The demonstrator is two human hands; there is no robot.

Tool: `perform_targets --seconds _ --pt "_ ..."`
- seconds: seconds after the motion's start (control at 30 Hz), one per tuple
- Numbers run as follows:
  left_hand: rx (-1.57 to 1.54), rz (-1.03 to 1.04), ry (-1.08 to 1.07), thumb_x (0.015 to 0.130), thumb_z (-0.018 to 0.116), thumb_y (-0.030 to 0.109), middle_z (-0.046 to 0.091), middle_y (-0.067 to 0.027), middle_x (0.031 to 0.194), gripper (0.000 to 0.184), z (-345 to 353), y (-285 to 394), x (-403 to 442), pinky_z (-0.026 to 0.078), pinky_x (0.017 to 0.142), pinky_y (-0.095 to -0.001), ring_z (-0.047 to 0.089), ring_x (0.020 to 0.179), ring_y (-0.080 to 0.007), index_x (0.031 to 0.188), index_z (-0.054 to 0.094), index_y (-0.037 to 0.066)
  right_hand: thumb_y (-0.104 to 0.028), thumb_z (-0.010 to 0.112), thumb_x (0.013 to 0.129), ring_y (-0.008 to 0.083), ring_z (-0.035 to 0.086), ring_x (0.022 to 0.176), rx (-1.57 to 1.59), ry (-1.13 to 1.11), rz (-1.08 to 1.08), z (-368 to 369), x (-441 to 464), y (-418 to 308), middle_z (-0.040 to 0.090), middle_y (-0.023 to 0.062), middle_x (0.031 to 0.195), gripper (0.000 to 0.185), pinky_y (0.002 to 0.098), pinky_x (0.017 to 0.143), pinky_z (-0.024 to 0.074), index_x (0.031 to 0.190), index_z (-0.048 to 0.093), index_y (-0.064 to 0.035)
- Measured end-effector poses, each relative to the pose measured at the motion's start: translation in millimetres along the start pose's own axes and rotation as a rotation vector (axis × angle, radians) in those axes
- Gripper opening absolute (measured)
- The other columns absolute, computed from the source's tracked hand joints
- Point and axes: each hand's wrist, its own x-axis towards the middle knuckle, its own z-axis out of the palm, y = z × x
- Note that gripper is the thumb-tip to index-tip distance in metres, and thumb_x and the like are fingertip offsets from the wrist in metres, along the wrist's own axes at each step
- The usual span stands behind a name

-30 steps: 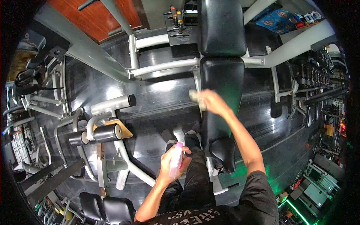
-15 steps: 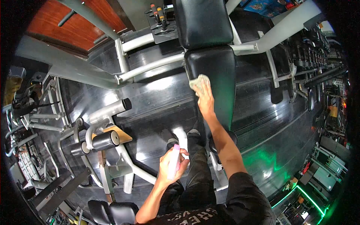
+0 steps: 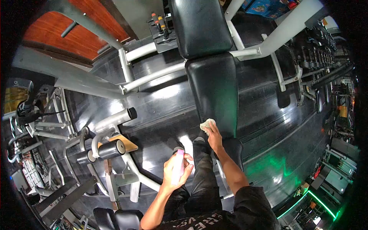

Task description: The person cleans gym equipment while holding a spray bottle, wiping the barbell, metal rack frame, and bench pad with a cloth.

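My right hand (image 3: pixel 215 138) presses a pale, crumpled cloth (image 3: pixel 206 124) onto the left edge of the black padded bench seat (image 3: pixel 214 88), close to its near end. The fingers lie over the cloth and cover part of it. Lower down, my left hand (image 3: pixel 168 173) is wrapped round a slim bottle with a pink top and a pale body (image 3: pixel 178 168), held upright in front of my legs. Beyond the seat rises the black backrest pad (image 3: pixel 201 28).
Pale metal frame tubes (image 3: pixel 157 76) flank the bench. A machine with black foam rollers (image 3: pixel 111 148) stands at the left. Dumbbell racks (image 3: pixel 314 57) line the right side. Cable handles (image 3: pixel 161 25) rest on a dark stand beyond the bench. Dark glossy floor (image 3: pixel 264 115) surrounds the bench.
My right hand has drawn the cloth down the seat towards me, from its middle to near its close end. My left hand keeps its hold on the bottle, almost unmoved.
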Motion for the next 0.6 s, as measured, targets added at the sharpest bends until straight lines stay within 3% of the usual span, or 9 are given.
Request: perform_targets --seconds 0.1,0.17,0.3,0.37,0.4,0.47,0.6 --pt "0.011 0.002 -0.023 0.074 0.066 -0.006 0.064 -0.0084 0.086 0.029 5.1 1.7 -0.1 0.046 0.056 -0.0241 0.055 0.058 -0.0091 0.101 0.057 -0.002 0.003 0.055 0.08 0.0343 0.043 0.125 0.213 -0.025 0.08 -19.3 17.3 -2.2 0.047 0.0138 0.134 0.045 0.0399 0.103 0.0383 0.122 0.054 -0.0114" --pt "-0.007 0.016 -0.03 0.075 0.066 -0.005 0.064 -0.0086 0.085 0.028 9.5 6.5 3.7 0.046 0.056 -0.0245 0.055 0.058 -0.0097 0.101 0.057 -0.003 0.003 0.055 0.08 0.0356 0.044 0.124 0.552 0.173 0.049 -47.0 44.2 -10.3 0.049 0.0171 0.132 0.044 0.0383 0.104 0.0366 0.122 0.055 -0.0091" --pt "0.009 0.002 -0.056 0.076 0.065 -0.004 0.063 -0.009 0.084 0.025 14.7 5.0 7.7 0.046 0.056 -0.0254 0.056 0.06 -0.0112 0.1 0.057 -0.004 0.004 0.056 0.078 0.0355 0.04 0.128 0.292 0.432 -0.155 -112.9 145.4 -29.9 0.044 0.018 0.136 0.047 0.0369 0.107 0.0333 0.123 0.058 -0.0102" --pt "0.04 0.003 -0.058 0.077 0.066 -0.002 0.063 -0.0094 0.084 0.024 17.8 4.5 8.8 0.046 0.057 -0.0258 0.057 0.061 -0.0121 0.099 0.057 -0.004 0.005 0.057 0.076 0.0352 0.036 0.13 0.181 0.485 -0.177 -130.7 192.1 -43.4 0.038 0.0154 0.142 0.053 0.0376 0.106 0.0348 0.124 0.057 -0.0162" --pt "0.047 0.01 -0.044 0.078 0.066 -0.002 0.063 -0.0096 0.085 0.023 20.3 3.6 9.6 0.046 0.057 -0.0257 0.057 0.061 -0.0121 0.099 0.057 -0.004 0.006 0.057 0.075 0.0349 0.035 0.131 0.129 0.408 -0.149 -125.3 206.3 -40.7 0.036 0.0139 0.143 0.056 0.0381 0.106 0.0359 0.125 0.057 -0.0191" --pt "0.03 0.001 -0.023 0.078 0.067 -0.001 0.063 -0.0093 0.085 0.023 27.2 2.2 10.6 0.046 0.057 -0.0251 0.057 0.061 -0.0119 0.098 0.057 -0.003 0.006 0.058 0.073 0.0346 0.033 0.132 0.045 0.384 -0.126 -111.1 214.8 -33.4 0.035 0.0113 0.145 0.06 0.0385 0.104 0.0387 0.125 0.057 -0.0233" --pt "0.026 -0.033 -0.048 0.078 0.067 -0.001 0.063 -0.0087 0.084 0.022 37.2 4.6 8.4 0.046 0.058 -0.0247 0.057 0.061 -0.0113 0.098 0.057 -0.003 0.008 0.054 0.075 0.0371 0.036 0.13 0.061 0.432 -0.123 -77.7 163.2 -21.8 0.037 0.0145 0.143 0.056 0.0412 0.105 0.0366 0.124 0.059 -0.0201"
